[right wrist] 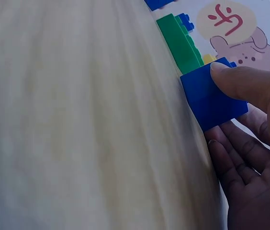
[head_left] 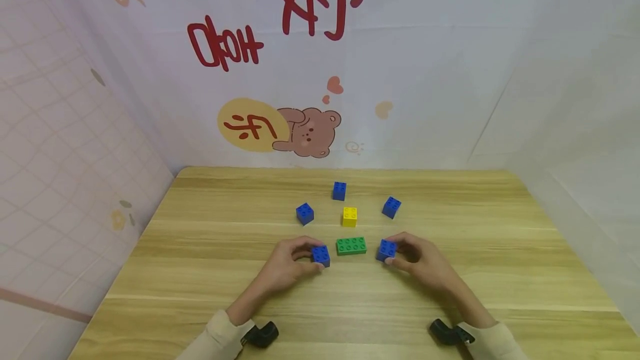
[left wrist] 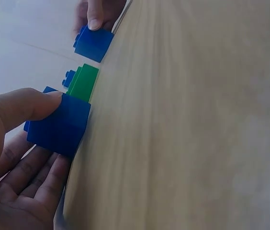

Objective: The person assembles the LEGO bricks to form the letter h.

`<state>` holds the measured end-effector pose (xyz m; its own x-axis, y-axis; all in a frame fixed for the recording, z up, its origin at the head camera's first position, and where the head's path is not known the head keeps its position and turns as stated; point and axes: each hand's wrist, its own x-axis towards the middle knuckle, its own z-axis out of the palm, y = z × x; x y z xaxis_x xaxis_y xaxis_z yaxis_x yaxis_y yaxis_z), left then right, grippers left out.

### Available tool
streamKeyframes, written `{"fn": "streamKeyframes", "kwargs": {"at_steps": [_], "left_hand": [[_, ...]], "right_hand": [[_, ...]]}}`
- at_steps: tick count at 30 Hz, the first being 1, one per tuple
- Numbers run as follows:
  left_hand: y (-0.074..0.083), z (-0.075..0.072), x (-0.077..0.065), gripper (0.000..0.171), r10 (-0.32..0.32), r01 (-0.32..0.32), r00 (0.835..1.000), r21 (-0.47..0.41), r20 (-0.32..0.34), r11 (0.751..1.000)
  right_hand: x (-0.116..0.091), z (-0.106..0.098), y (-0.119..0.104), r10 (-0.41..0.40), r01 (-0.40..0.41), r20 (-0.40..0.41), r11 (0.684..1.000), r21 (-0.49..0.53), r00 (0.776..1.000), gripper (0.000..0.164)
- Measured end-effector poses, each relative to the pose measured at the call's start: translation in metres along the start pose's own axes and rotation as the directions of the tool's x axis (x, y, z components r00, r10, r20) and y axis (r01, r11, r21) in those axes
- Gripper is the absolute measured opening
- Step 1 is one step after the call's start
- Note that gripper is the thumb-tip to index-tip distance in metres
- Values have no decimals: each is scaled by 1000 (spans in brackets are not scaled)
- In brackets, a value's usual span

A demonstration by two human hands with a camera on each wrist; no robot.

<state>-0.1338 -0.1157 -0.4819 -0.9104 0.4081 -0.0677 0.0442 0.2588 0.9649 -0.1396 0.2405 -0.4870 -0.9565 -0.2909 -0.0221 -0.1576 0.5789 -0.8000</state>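
The left hand [head_left: 289,266] pinches a blue block [head_left: 321,256] between thumb and fingers, and the right hand [head_left: 422,263] pinches another blue block [head_left: 387,250] the same way. Both blocks are low over the table [head_left: 360,315], studs up in the head view; whether they touch the wood is hard to tell. Between them lies a green block [head_left: 351,246], longer than the others, with two rows of studs – it is apart from both held blocks, a little nearer the left one.

Behind the green block sits a yellow block [head_left: 350,217], with a third blue block [head_left: 305,214] to its left, a fourth blue block [head_left: 392,208] to its right and a fifth blue block [head_left: 339,191] farther back – none of these touching.

At the far edge of the table stands a white backdrop [head_left: 430,82] printed with a brown bear [head_left: 310,133] and red characters. Pale sleeves [head_left: 220,335] cover the forearms.
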Motion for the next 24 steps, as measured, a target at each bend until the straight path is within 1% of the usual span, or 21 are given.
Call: {"fn": "streamKeyframes", "kwargs": {"at_steps": [3, 8, 18, 24], "left_hand": [[1, 3, -1, 38, -8, 8, 1000, 0, 8, 1000], [3, 9, -2, 38, -18, 18, 1000, -12, 20, 1000], [4, 19, -3, 39, -13, 13, 999, -25, 30, 1000], [6, 25, -3, 39, -20, 20, 999, -15, 38, 1000]], "right_hand": [[-1, 2, -2, -3, 3, 16, 1000, 3, 1000, 36], [-2, 5, -4, -12, 12, 17, 1000, -10, 1000, 35], [-5, 14, -8, -22, 22, 37, 1000, -20, 999, 34], [-7, 20, -13, -68, 68, 42, 998, -10, 997, 36]]}}
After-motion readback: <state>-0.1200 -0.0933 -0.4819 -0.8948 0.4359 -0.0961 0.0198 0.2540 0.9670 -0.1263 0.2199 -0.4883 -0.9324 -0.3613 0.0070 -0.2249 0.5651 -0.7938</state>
